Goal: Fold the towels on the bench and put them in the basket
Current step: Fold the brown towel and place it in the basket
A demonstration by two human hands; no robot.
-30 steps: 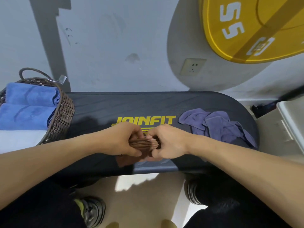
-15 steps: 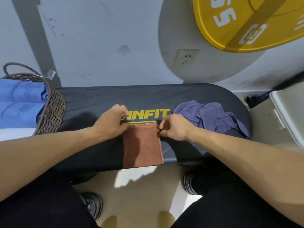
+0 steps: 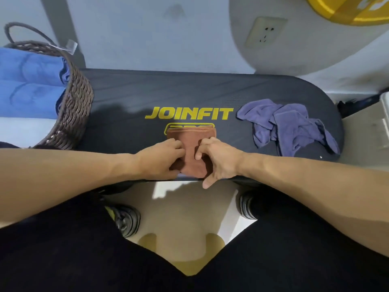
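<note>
Both hands now at the near end of the brown towel, gathering it for another fold.

Half a second ago I had it spread flat by its far corners; now my left hand [image 3: 162, 159] and right hand [image 3: 216, 159] each hold a clenched grip on the near edge of the brown towel [image 3: 190, 138], mid-counter [image 3: 130, 98] under the logo. So folding is nearly done. The purple towel [image 3: 290, 125] lies crumpled, unfolded. The basket [image 3: 76, 102] is cut off at left; my fingertips are hidden in cloth.

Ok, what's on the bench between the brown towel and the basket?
Nothing. In the head view, only bare black bench lies between the brown towel and the basket.
</note>
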